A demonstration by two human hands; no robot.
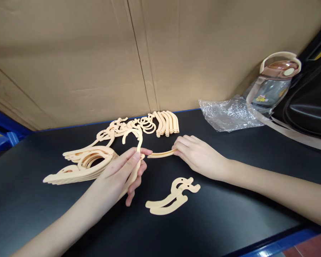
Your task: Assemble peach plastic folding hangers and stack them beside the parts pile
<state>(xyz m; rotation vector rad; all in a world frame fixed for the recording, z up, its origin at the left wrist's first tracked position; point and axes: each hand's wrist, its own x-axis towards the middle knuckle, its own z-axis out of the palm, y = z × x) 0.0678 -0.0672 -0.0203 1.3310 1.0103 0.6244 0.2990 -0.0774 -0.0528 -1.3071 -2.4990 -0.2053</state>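
Cream plastic parts that look like pieces of folding clothes hangers lie about my hands. My left hand (pixel 128 171) is closed around a hanger part with a curved hook (pixel 139 137) that rises above the thumb. Its lower end is partly hidden by the palm and fingers. Between the fingers of my right hand (pixel 194 153) is one end of a slim curved strip (pixel 162 154); the strip's other end reaches close to the left fingertips, and I cannot tell whether it touches the hooked part. Nearer to me, a hanger arm piece (pixel 168 210) lies flat on the black tabletop.
Left of my hands are stacked hanger pieces (pixel 77 175). Behind are a loose pile of hooks (pixel 131 125) and a row of curved strips (pixel 167 123). A crumpled clear plastic bag (pixel 227 114) and a strapped water bottle (pixel 273 85) stand back right, before a cardboard wall (pixel 96 64).
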